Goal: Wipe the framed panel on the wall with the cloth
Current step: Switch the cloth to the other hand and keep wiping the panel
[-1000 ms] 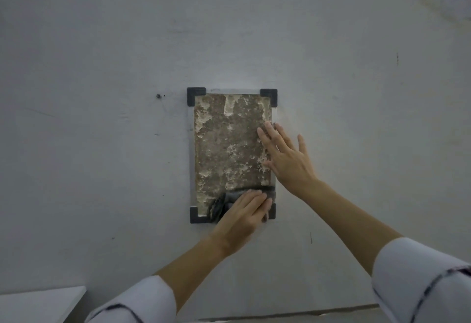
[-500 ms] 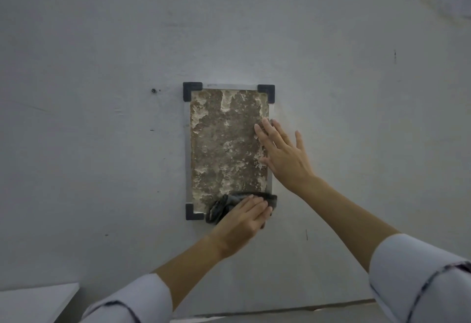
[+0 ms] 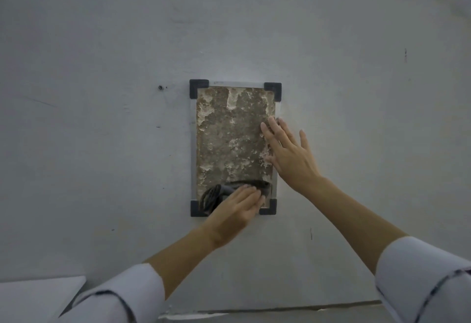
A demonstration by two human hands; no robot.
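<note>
A pale grey wall [image 3: 102,42] fills the view, with the framed panel [image 3: 229,139] at its centre (mottled brown, black corner pieces [image 3: 198,88]). The left hand [image 3: 237,208] presses the dark cloth [image 3: 212,195] with straight fingers at the panel's 6 o'clock edge. The right hand [image 3: 288,154] lies flat and spread on its 3 o'clock edge. Open wall surrounds the frame, and a white ledge [image 3: 38,297] sits at 8 o'clock.

Clearance at the panel [image 3: 229,139] on the wall [image 3: 102,144]
Upper and left face unobstructed. Right edge covered by the right hand [image 3: 288,154], laid flat. Bottom strip taken by the cloth [image 3: 221,190] under the left hand [image 3: 237,208]. Black corner pieces [image 3: 197,87] at all four corners. Bare wall all round; white ledge [image 3: 33,294] lower left, well apart.
</note>
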